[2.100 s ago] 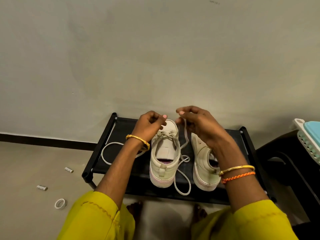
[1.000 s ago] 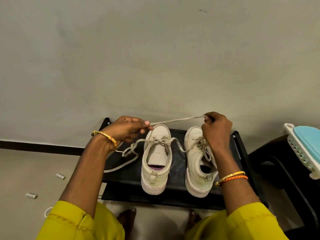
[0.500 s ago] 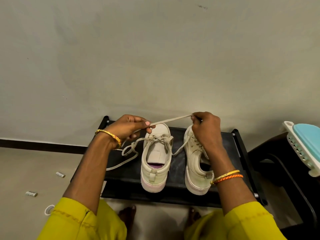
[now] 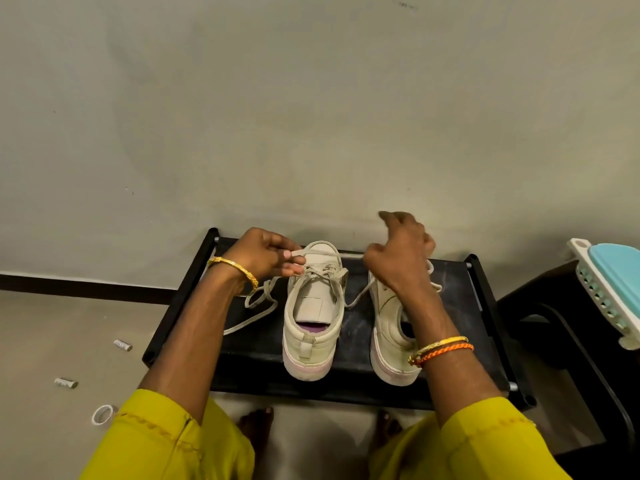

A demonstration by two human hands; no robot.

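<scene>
Two off-white sneakers stand side by side, heels toward me, on a low black rack (image 4: 450,341). The left sneaker (image 4: 313,327) has a loose beige lace (image 4: 258,308) trailing off to the left over the rack. My left hand (image 4: 265,254) pinches a lace end just above that shoe's toe. Over the front of the right sneaker (image 4: 389,341) my right hand (image 4: 403,258) is raised with curled fingers; a lace strand runs from the left shoe up under it, and the grip itself is hidden.
A grey wall rises right behind the rack. On the floor at left lie two small silver cylinders (image 4: 123,345) and a white ring (image 4: 102,414). A dark stand with a white and teal basket (image 4: 609,289) sits at the right. My bare feet are below the rack.
The lace stretched taut between my hands has gone slack. My right hand rose and moved back over the right shoe's toe; my left hand stays by the left shoe's toe.
</scene>
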